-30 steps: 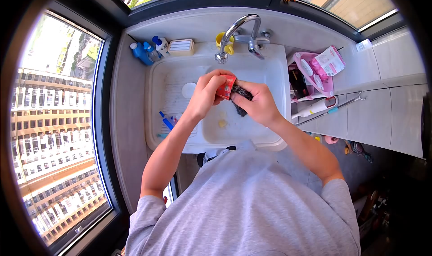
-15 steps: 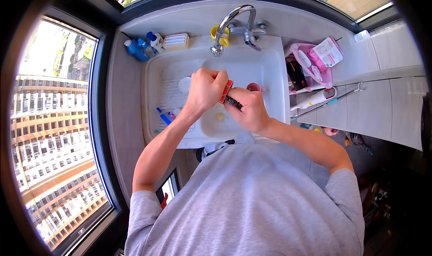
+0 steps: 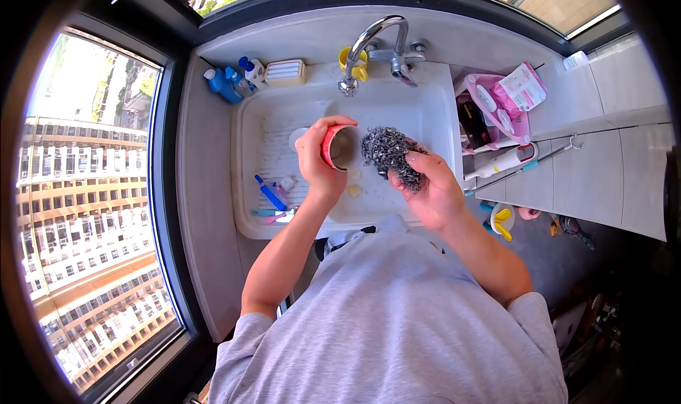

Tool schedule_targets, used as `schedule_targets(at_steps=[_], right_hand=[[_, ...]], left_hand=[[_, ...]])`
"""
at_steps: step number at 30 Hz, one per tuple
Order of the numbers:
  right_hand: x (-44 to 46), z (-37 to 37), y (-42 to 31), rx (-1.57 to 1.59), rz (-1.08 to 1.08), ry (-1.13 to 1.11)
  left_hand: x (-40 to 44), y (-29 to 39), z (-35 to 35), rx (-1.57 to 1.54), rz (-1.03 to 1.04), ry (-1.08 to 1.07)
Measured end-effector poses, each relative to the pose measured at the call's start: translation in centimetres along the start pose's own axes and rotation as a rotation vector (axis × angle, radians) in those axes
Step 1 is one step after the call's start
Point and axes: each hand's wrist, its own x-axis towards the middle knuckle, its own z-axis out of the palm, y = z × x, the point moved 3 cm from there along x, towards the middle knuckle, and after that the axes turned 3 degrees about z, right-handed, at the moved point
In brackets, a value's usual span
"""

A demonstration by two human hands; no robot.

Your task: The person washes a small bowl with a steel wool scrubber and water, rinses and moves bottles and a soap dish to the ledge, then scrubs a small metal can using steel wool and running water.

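Note:
My left hand [image 3: 319,159] is wrapped round a red cup [image 3: 329,146], tilted so its open mouth faces right and its pale inside shows. A bunched, dark grey wire scouring pad [image 3: 386,151] is pinched in my right hand [image 3: 438,191], just right of the cup's mouth and apart from it. Both hands are above the white sink [image 3: 248,131]. Under the left wrist, a blue-handled item [image 3: 271,194] and other small things lie on the ribbed drainboard. A small yellowish piece [image 3: 354,190] rests in the basin below the cup.
A chrome faucet [image 3: 379,26] arches over the back of the sink, beside a yellow mug [image 3: 352,65]. Blue bottles [image 3: 223,85] and a soap box [image 3: 285,72] stand at the back left. To the right is a pink basket [image 3: 521,126] with packets.
The scouring pad was mostly inside the cup with my hands close together. Now my right hand has drawn it out to the right, and the cup's mouth is exposed.

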Motion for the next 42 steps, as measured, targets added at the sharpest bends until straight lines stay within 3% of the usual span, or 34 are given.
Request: schedule_targets(at_steps=[1, 3, 7, 12, 14, 15, 19, 20, 22, 24, 27, 28, 29, 31, 34, 36, 37, 39, 40, 41, 42], right_hand=[[0.0, -0.5, -0.1, 0.001, 0.006, -0.003], [0.3, -0.6, -0.1, 0.088, 0.021, -0.098], [0.1, -0.5, -0.5, 0.021, -0.034, -0.044], [0.1, -0.6, -1.1, -0.22, -0.14, 0.068], [-0.8, 0.3, -1.7, -0.522, -0.329, 0.116], [-1.3, 1.1, -1.8, -0.52, -0.328, 0.119], [-3.0, 5.6, -2.8, -1.254, -0.952, -0.155], [-2.9, 6.1, -2.3, -1.36, -1.013, -0.203], [-2.1, 6.3, -1.7, -1.467, -1.073, -0.241], [-0.6, 5.4, -0.7, -1.592, -1.281, -0.368], [0.9, 4.7, -0.1, -1.761, -1.379, -0.39], [1.2, 4.6, 0.3, -1.757, -1.381, -0.396], [1.5, 4.5, 0.9, -1.845, -1.344, -0.391], [2.0, 4.5, 1.9, -1.935, -1.301, -0.381], [2.5, 4.8, 2.6, -1.747, -1.153, -0.356], [2.3, 4.4, 3.0, -1.434, -0.78, -0.231], [2.1, 4.4, 2.9, -1.437, -0.773, -0.232], [3.2, 3.4, 3.2, -0.854, -0.082, -0.168], [3.5, 3.1, 3.4, -0.573, 0.073, -0.21], [3.4, 3.0, 3.3, -0.569, 0.082, -0.209], [3.1, 3.4, 3.1, -0.298, 0.228, -0.197]], left_hand=[[-0.1, 0.4, 0.2, 0.087, 0.016, 0.046], [-1.2, 0.6, 0.6, -0.804, -0.718, 0.143], [-1.5, 0.9, 0.1, -1.024, -0.694, -0.074], [-1.8, 0.8, -0.4, -1.032, -0.704, -0.058], [-1.9, 0.9, -0.4, -1.045, -0.693, -0.095], [-2.0, 1.0, -0.5, -0.982, -0.682, -0.044], [-2.3, 0.3, -0.4, -0.813, -0.598, 0.138], [-2.3, 0.3, -0.4, -0.813, -0.601, 0.129], [-2.2, 0.8, -0.3, -0.838, -0.505, -0.11], [-2.0, 0.7, -0.1, -0.863, -0.568, -0.068], [-1.5, 0.3, 0.1, -0.875, -0.652, 0.024], [-1.5, -0.1, -0.2, -0.705, -0.641, 0.064], [-1.5, -0.3, -0.6, -0.535, -0.634, 0.1], [-1.6, -0.5, -0.8, -0.497, -0.636, 0.141], [-1.6, -0.9, -1.1, -0.426, -0.633, 0.212], [-1.7, -0.8, -1.5, -0.158, -0.534, 0.117], [-2.0, -0.9, -1.5, -0.161, -0.54, 0.121], [-1.4, 0.1, -1.6, 0.11, -0.156, 0.048], [-1.3, 0.7, -1.4, 0.199, 0.135, 0.036], [-1.3, 0.6, -1.5, 0.203, 0.126, 0.038], [-1.0, 1.2, -1.3, 0.139, 0.285, 0.013]])
